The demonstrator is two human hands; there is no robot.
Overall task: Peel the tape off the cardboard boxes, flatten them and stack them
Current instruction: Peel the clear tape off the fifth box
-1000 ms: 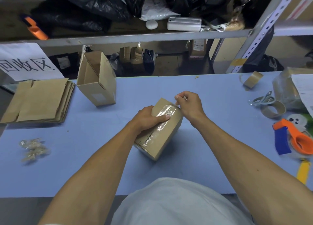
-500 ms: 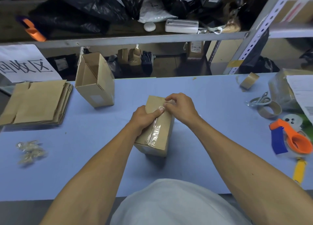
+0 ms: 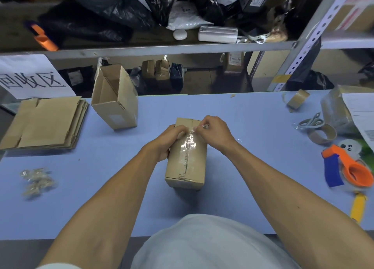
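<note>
A small sealed cardboard box (image 3: 187, 165) lies lengthwise on the blue table (image 3: 253, 127) in front of me. Clear tape (image 3: 189, 147) runs along its top seam. My left hand (image 3: 170, 139) grips the box's far left side, thumb on top. My right hand (image 3: 212, 131) pinches the far end of the tape between its fingertips. An opened, empty box (image 3: 115, 98) stands at the back left. Beside it, at the far left, lies a stack of flattened boxes (image 3: 44, 123).
Crumpled tape scraps (image 3: 36, 180) lie at the front left. On the right are an orange and blue tape dispenser (image 3: 348, 167), an empty tape core (image 3: 323, 134), scissors (image 3: 309, 123), a brown tape roll (image 3: 297, 99) and a wrapped parcel (image 3: 340, 110). Cluttered metal shelves (image 3: 162, 48) rise behind the table.
The box has turned from a slant to lie straight away from me. My right hand has come from the box's far corner onto the tape end at the seam.
</note>
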